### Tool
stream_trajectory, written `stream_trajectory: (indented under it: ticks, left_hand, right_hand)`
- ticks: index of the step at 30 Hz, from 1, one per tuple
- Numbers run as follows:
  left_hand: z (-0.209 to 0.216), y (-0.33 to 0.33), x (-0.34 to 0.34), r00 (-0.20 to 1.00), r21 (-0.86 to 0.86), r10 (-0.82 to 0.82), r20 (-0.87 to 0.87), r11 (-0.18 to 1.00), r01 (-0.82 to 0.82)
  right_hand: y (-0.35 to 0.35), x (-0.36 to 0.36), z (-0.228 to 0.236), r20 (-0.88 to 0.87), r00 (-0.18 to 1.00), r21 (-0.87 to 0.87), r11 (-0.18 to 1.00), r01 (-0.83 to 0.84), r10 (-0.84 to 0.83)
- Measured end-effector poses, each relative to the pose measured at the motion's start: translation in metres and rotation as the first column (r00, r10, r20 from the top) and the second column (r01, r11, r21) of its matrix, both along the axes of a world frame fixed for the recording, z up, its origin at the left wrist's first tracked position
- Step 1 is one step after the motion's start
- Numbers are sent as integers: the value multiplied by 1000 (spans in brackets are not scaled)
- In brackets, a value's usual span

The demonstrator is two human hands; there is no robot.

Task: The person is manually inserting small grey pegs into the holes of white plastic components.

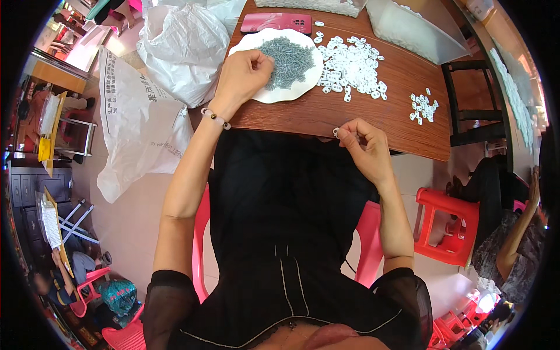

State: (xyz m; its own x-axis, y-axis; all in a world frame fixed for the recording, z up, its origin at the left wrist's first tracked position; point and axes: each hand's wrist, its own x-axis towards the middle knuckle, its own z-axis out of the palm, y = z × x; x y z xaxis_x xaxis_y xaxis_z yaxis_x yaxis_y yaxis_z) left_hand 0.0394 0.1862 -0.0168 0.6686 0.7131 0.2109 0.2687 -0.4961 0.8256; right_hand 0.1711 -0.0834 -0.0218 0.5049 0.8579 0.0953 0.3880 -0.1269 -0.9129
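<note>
The left hand (242, 76) is curled over a white plate (283, 96) heaped with small grey-green rods (291, 61); whether it grips one is unclear. The right hand (368, 150) pinches a white piece (336, 132) between its fingers near the front edge of the brown surface (408, 137). Beside the plate spreads a pile of white pieces (353, 67), with a smaller pile (424, 108) farther right. A red phone (271, 22) lies behind the plate.
</note>
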Motion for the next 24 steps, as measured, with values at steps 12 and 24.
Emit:
stream_trajectory:
  ticks: [12, 24]
  left_hand:
    - [20, -117, -15, 934, -598, -70, 349, 751, 280]
    - [15, -156, -6, 911, -740, -35, 410, 572, 355]
  right_hand:
    - [-5, -10, 19, -374, 927, 176, 978, 108, -35]
    - [-15, -12, 26, -392, 918, 236, 959, 157, -54]
